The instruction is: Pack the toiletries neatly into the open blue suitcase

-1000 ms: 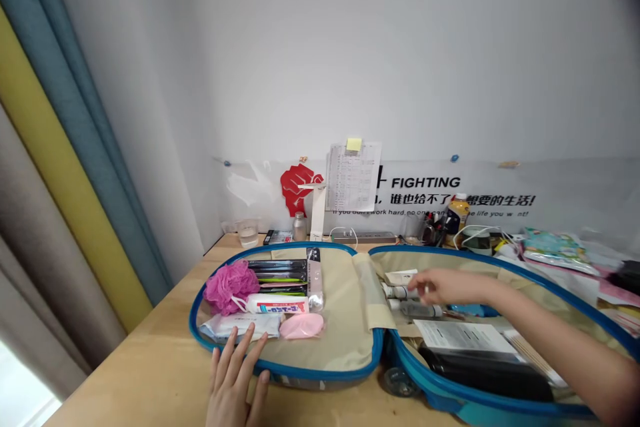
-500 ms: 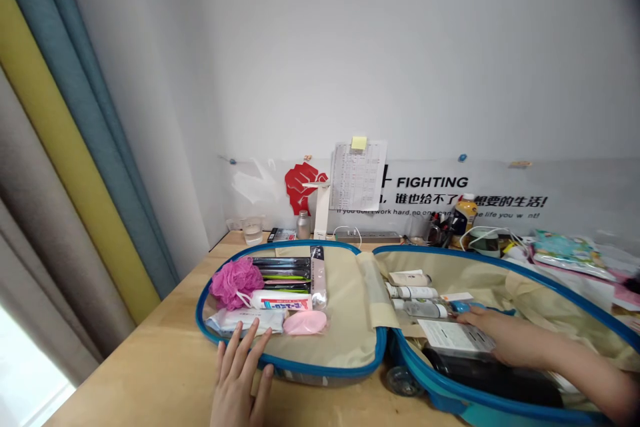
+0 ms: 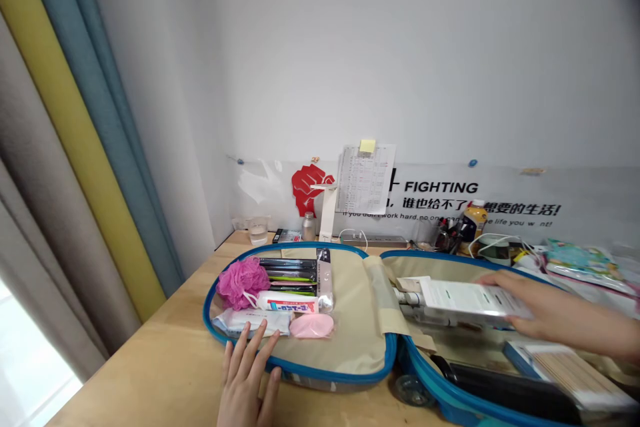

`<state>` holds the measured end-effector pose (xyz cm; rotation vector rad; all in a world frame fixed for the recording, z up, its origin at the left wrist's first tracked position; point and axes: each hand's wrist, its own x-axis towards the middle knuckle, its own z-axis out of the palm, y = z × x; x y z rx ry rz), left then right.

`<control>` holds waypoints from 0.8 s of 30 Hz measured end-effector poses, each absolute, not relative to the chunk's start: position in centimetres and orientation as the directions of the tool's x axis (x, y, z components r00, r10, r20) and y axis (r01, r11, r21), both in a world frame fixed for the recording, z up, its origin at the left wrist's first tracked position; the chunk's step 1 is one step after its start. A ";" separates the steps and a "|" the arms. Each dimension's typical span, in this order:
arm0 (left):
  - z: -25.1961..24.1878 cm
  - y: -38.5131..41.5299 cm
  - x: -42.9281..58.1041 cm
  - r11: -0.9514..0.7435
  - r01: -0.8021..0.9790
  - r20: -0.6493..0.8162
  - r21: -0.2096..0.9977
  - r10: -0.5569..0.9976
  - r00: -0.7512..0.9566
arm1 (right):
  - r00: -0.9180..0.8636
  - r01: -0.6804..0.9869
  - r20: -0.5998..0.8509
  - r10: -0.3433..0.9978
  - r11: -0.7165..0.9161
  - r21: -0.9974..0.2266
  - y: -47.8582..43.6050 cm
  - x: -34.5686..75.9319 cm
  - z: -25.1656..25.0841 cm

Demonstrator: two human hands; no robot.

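My right hand (image 3: 523,303) grips a flat white pack (image 3: 473,300) with printed lines, raised over the right half of an open blue-rimmed suitcase (image 3: 325,383). Below it lie a long black case (image 3: 510,387) and a box with thin wooden sticks (image 3: 570,367). White-capped tubes (image 3: 411,297) are partly hidden behind the pack. My left hand (image 3: 249,377) rests with fingers spread at the front rim of the left half. Near its fingertips are a white-and-blue packet (image 3: 255,321), a pink oval item (image 3: 313,325), a toothpaste tube (image 3: 287,301) and a pink bath puff (image 3: 243,282).
A pack of black-and-green toothbrushes (image 3: 293,273) lies in the left half. Along the wall stand a cup (image 3: 259,233), a small bottle (image 3: 308,227), a white lamp (image 3: 328,213), a power strip (image 3: 375,240) and a yellow bottle (image 3: 473,220). A colourful packet (image 3: 585,261) sits at right.
My right hand has lifted the white pack from above the black case, uncovering the box of wooden sticks. My left hand stays at the rim. The view has shifted slightly.
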<state>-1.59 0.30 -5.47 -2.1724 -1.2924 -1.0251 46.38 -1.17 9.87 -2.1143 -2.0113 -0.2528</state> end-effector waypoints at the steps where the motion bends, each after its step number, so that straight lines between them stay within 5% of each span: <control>1: -5.5 0.3 -1.6 -0.484 0.875 0.759 0.026 0.579 0.298 | 0.023 0.999 0.281 0.959 -0.009 -0.048 -0.1 44.8 10.8; 8: -5.5 0.2 -1.3 -0.467 0.882 0.772 0.061 0.582 0.255 | -0.218 0.952 0.286 0.933 0.267 -0.147 8.0 33.5 15.3; 24: -7.3 1.5 -2.8 -0.406 0.903 0.732 -0.137 0.573 0.368 | -0.468 0.863 0.208 0.859 0.495 -0.102 18.3 16.8 8.6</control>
